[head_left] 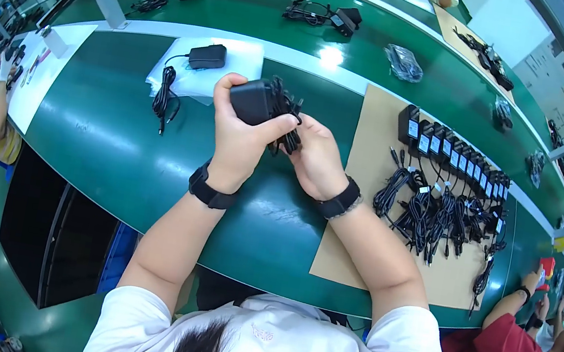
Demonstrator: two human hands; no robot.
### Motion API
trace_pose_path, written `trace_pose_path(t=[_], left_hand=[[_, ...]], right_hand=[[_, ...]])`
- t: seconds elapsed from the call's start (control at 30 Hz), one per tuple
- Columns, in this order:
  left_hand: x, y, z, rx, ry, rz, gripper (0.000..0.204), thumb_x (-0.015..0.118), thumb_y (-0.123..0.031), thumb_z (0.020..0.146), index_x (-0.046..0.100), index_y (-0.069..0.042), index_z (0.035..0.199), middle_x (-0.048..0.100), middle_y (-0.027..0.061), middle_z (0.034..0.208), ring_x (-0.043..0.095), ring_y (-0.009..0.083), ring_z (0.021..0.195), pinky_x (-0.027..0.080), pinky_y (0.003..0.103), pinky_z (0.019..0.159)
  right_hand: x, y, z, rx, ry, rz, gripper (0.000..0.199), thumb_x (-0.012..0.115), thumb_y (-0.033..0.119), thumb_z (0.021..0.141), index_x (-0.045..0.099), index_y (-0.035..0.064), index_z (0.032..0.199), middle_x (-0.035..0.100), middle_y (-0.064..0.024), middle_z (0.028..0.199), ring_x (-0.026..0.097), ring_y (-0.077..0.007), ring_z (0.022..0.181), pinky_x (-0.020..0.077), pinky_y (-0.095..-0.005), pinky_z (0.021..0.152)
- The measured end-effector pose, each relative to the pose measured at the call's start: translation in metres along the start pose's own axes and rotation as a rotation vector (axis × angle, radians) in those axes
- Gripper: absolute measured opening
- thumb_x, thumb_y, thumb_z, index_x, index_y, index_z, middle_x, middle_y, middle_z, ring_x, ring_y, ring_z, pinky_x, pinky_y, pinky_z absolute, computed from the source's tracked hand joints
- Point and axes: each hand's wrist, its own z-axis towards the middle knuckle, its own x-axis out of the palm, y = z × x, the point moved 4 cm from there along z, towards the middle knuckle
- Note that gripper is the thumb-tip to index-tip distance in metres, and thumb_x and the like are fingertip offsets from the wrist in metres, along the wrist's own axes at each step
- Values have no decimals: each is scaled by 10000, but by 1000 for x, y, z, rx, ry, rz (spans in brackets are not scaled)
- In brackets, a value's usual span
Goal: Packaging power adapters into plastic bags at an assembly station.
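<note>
Green bench (104, 124) beneath cardboard sheet (351, 255), plastic bags (247, 58)

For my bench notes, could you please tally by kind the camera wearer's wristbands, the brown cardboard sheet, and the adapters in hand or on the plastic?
Black wristbands: 2
Brown cardboard sheet: 1
Black power adapters: 2
Total: 5

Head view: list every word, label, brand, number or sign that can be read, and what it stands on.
No text can be read.
White labels on the row of black adapters: too small and blurred to read.
Small white tag among the coiled cables: too small to read.
Pinkish mark on the white shirt: too faint to tell whether it is lettering.
Held adapter: no text visible.
</note>
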Motion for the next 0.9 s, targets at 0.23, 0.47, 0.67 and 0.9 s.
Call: trace_pose_path(t=[0.23,0.47,0.67,0.9], left_hand=[[-4,4,-4,144,-109,282,690,725,44,639,279,-81,1150,555,76,924,594,137,762,507,239,656],[6,11,-6,-224,92,-408,698,692,81,675,255,-125,1179,515,79,1021,575,173,898,503,295,765],[4,26,6,-309,325,-485,521,541,-268,899,299,-139,1342,481,41,1207,425,174,1149,355,373,952],[-99,34,109,68,116,1306,347,713,-270,702,640,9,895,596,229,973,577,356,891,461,410,812]], right_hand=[[2,-1,-5,-266,20,96,338,371,272,974,472,3,1152,539,-70,1101,531,-154,989,434,-285,848],[3,9,-9,-631,54,-689,640,636,364,831,372,-60,1232,533,-135,1150,542,-205,1023,429,-317,884],[-6,28,-1,-540,-158,-791,429,673,213,794,484,-29,1093,603,-76,916,581,-143,807,481,-276,720],[-36,36,18,-441,-255,-429,344,648,292,826,484,12,942,564,-29,793,511,-90,594,427,-218,547]])
